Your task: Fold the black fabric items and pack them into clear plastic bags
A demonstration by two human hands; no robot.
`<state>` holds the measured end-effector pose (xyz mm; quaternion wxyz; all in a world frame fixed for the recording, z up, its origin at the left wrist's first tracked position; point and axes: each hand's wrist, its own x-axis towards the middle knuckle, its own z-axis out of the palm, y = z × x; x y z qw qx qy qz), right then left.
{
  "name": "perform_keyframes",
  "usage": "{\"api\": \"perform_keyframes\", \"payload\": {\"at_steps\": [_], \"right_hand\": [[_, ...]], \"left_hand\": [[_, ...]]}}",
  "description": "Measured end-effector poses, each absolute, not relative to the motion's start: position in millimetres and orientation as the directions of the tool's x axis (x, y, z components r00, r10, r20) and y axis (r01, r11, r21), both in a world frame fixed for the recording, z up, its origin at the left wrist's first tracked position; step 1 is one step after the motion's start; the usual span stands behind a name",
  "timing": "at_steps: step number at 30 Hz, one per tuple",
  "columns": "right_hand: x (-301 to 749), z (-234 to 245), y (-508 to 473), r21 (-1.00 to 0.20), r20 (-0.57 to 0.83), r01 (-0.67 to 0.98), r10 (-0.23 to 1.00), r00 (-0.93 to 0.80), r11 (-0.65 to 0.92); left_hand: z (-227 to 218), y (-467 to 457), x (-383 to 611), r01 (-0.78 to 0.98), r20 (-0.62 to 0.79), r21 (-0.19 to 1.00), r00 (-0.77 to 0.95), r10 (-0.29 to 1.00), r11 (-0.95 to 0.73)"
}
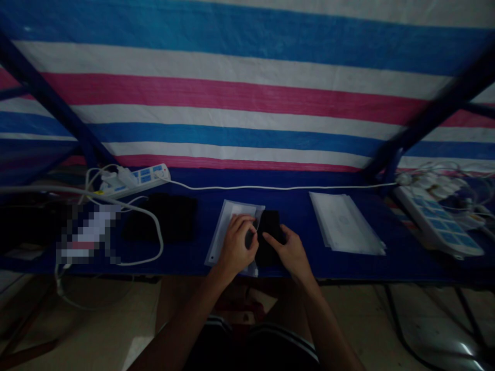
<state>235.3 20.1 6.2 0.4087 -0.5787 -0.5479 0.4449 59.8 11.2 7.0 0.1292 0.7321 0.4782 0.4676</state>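
Dim blue surface (185,255) under striped tarp (247,93). Left hand (235,243) pinched clear bag (226,216) mouth; right hand (291,252) gripped black pouch (270,224) alongside. Insertion seemingly underway; mouth needed holding wide.

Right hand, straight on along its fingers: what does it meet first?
The right hand points up-left and seems to touch the black item, so that comes first. Beyond it lies the left hand on the clear bag. Depth is unsure in this dim light.

Blue tabletop (297,206) free btw right hand (290,252) & stack of clear plastic sleeves (344,224); left side blocked by looped white cable (157,229), flat black pad (166,219).
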Motion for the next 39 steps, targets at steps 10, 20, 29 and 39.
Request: {"api": "perform_keyframes", "payload": {"at_steps": [10,20,29,39], "right_hand": [[217,9,18,-0.908,0.069,0.419,0.989,0.135,0.006],[221,11,18,-0.949,0.001,0.314,0.997,0.075,-0.023],[243,14,11,-0.982,-0.140,0.146,0.985,-0.105,-0.124],[236,4,12,-0.979,-0.065,0.197,0.997,-0.034,-0.057]], "left_hand": [[7,12,60,0.535,0.597,0.647,0.088,0.797,-0.544],[4,11,61,0.554,0.598,0.618,0.129,0.791,-0.557],[7,11,60,0.547,0.568,0.656,0.096,0.817,-0.520],[9,9,62,0.514,0.588,0.657,0.107,0.801,-0.551]]}}
